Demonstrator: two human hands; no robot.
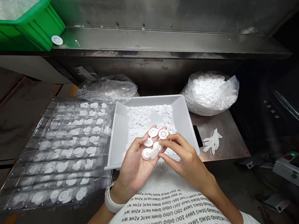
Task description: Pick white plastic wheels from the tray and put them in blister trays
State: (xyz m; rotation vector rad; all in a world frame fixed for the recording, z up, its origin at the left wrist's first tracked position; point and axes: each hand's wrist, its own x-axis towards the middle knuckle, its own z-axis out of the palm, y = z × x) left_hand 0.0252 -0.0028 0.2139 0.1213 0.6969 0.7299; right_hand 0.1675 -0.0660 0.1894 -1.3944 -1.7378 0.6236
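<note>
My left hand (133, 161) is palm up over a shallow white plastic tray (150, 99), holding several white plastic discs (147, 153) on its palm and fingers. My right hand (184, 158) is just to its right, with thumb and fingertips pinching a white spoked plastic wheel (163, 133) above the left fingertips. Many small white plastic parts (145, 117) lie scattered on the tray floor below. The hands hide the tray's near middle.
A clear blister sheet stack (60, 154) with white parts lies left of the tray. Plastic bags of white parts (210, 93) (107, 88) stand behind it. White gloves (212, 141) lie on the metal bench (220, 150). A green crate (30, 25) sits on the upper ledge.
</note>
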